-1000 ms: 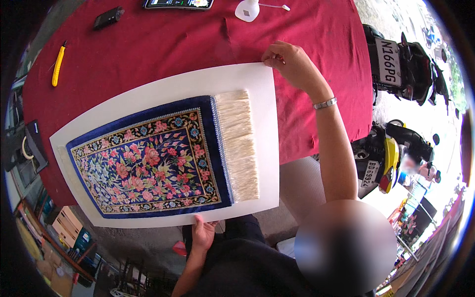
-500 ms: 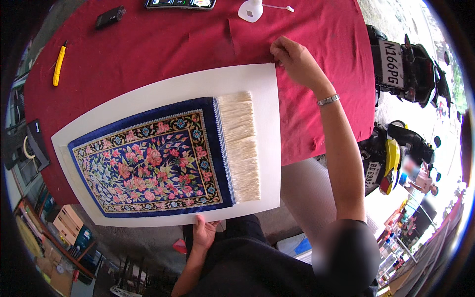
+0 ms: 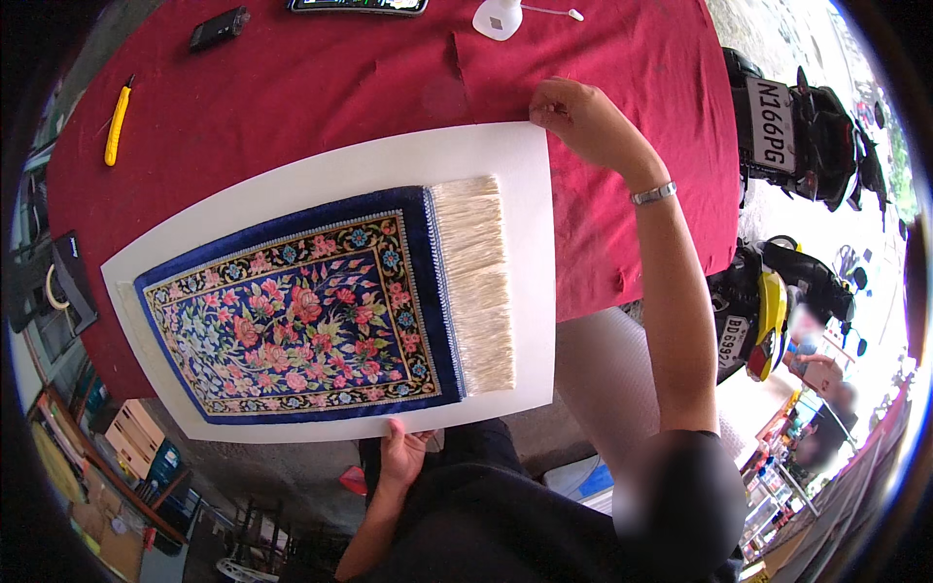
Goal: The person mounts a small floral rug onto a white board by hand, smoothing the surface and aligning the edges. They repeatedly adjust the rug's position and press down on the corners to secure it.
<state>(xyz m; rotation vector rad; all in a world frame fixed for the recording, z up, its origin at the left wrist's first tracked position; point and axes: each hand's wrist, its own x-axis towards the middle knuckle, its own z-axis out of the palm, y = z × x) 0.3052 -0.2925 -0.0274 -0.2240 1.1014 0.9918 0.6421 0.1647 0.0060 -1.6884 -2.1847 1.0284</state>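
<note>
Person (image 3: pixel 457 544) is wearing a blk top (image 3: pixel 520 510), R sleeve (image 3: pixel 692 449) partly blurring out, w/ dk trousers (image 3: pixel 483 450); R wrist (image 3: pixel 643 175) is sporting a slim, silvery, metallic-lkg band (image 3: pixel 654 193).

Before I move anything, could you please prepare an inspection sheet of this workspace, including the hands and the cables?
Surface: red cloth-covered table, creased.
Job's things: fringed floral rug on a white board overhanging the table's near edge.
Clutter: yellow tool, phone, black device, white device.
Hands: left hand grips the board's near edge; right hand at its far right corner, contact unclear.
Cables: thin white cord beside the white device.
Surroundings: motorbikes on the right.
</note>
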